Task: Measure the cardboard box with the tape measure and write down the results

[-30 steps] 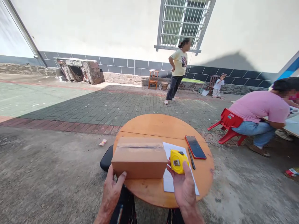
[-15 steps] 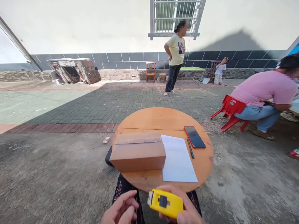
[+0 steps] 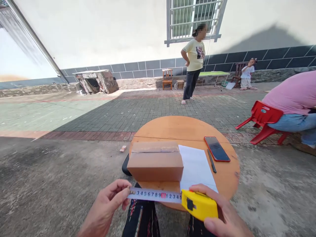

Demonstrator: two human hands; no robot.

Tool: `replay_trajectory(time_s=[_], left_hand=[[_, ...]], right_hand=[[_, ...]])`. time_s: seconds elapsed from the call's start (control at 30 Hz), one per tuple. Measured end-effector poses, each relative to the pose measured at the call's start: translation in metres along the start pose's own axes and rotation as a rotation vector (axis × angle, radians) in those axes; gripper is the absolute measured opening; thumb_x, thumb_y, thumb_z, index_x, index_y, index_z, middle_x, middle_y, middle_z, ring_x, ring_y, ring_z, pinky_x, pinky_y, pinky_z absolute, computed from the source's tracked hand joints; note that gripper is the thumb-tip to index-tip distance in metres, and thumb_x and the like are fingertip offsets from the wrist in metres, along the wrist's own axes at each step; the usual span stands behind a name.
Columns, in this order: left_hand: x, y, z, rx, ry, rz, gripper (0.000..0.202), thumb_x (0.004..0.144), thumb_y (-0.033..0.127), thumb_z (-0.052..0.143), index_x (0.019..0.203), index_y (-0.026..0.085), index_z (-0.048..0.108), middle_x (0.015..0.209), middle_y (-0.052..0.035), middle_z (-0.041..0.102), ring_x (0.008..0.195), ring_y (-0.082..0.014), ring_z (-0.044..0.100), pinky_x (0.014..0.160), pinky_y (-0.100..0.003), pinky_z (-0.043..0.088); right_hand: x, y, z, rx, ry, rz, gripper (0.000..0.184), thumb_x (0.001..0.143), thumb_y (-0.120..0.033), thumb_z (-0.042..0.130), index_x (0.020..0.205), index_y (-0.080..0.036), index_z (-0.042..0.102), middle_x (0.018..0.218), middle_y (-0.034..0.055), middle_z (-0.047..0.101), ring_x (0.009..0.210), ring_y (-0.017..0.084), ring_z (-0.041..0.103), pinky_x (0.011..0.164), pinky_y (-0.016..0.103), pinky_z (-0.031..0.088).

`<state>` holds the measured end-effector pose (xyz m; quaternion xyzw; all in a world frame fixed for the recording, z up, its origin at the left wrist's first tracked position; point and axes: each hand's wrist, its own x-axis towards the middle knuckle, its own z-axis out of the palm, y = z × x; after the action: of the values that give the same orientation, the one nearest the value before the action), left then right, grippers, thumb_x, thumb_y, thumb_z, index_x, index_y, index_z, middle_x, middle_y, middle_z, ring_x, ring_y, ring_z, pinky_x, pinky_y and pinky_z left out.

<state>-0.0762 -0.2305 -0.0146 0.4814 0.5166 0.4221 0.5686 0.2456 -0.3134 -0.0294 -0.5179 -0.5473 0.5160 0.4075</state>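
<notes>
My right hand [image 3: 222, 210] is wrapped round the yellow case of a tape measure [image 3: 203, 207]. Its white blade [image 3: 155, 195] is drawn out to the left, with black numbers and a red 10 facing up. The blade's end is pinched between the thumb and forefinger of my left hand [image 3: 111, 200], which hide its tip. The stretched blade hangs over my lap, just in front of a closed, taped cardboard box [image 3: 155, 164]. That box stands on the left part of a round wooden table [image 3: 172, 126].
White paper [image 3: 196, 168], a black pen [image 3: 211, 160] and a red-edged phone [image 3: 216, 148] lie right of the box. A person in pink sits on a red chair [image 3: 265, 117] at right. Another person [image 3: 195, 56] stands beyond the table; a child [image 3: 247, 74] is near the wall.
My left hand has taken the blade's end, and a length of blade now spans between my hands, which have moved apart. The view has shifted, so the table appears further right.
</notes>
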Motion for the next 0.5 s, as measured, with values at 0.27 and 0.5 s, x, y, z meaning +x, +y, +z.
replay_trajectory(time_s=[0.27,0.5], left_hand=[[0.095,0.051,-0.030,0.093,0.007,0.178,0.041,0.066,0.050,0.075,0.083,0.013,0.069,0.068,-0.0022,0.062,0.061,-0.0116,0.052,0.057,-0.022,0.043],[0.135,0.050,-0.021,0.204,0.007,0.190,0.036,0.066,0.047,0.071,0.076,0.013,0.068,0.069,-0.0020,0.059,0.060,-0.0116,0.051,0.048,-0.020,0.041]], right_hand=[[0.066,-0.056,-0.051,-0.131,0.092,-0.043,0.059,0.071,-0.059,0.066,0.116,-0.021,0.065,0.096,0.0073,0.070,0.084,0.026,0.062,0.068,0.033,0.048],[0.123,-0.072,-0.075,-0.220,0.037,-0.058,0.043,0.080,-0.056,0.058,0.089,-0.017,0.072,0.082,0.0077,0.070,0.077,0.023,0.059,0.068,0.033,0.044]])
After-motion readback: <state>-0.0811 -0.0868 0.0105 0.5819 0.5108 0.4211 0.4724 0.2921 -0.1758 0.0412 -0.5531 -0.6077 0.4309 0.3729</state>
